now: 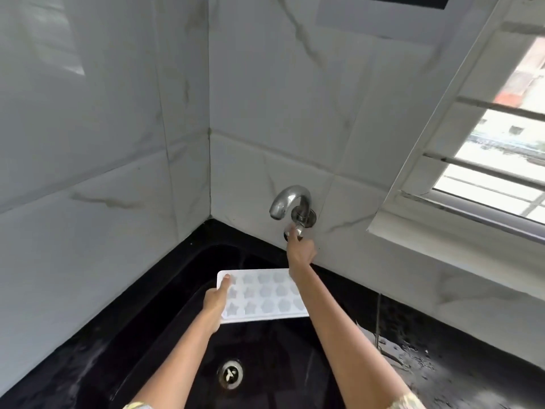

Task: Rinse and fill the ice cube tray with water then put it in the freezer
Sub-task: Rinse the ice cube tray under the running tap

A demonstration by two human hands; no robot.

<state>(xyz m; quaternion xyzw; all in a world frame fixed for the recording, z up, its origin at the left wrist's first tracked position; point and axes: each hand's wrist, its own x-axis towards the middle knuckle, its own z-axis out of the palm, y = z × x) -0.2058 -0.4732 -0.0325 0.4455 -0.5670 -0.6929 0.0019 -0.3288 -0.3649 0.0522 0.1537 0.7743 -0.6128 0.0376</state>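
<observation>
Two bare forearms are reaching forward from the bottom edge, where both are cut off at patterned sleeve cuffs. Below them the round metal drain (230,373) is sitting in the floor of the black glossy sink basin (165,308), whose near part is running out of view. The left hand (216,299) is gripping the short left end of the white rectangular ice cube tray with star- and flower-shaped cells (265,296), thumb lying on top at the far corner and the fingers hiding underneath. The tray is hanging level over the basin, below and in front of the curved chrome wall tap (287,200); the right forearm is covering its right end. Whether water is lying in the cells is hard to make out.

The right hand (300,250) is stretching up to the tap's small chrome handle (296,230), fingertips pinching it; the hand is covering most of the handle, so the exact hold is unclear. No stream is showing under the spout. Marbled white wall tiles (118,143) are meeting in a corner behind, and a white-framed barred window (486,172) is being cut off at the right. Wet black speckled counter (457,379) is lying beside the basin.
</observation>
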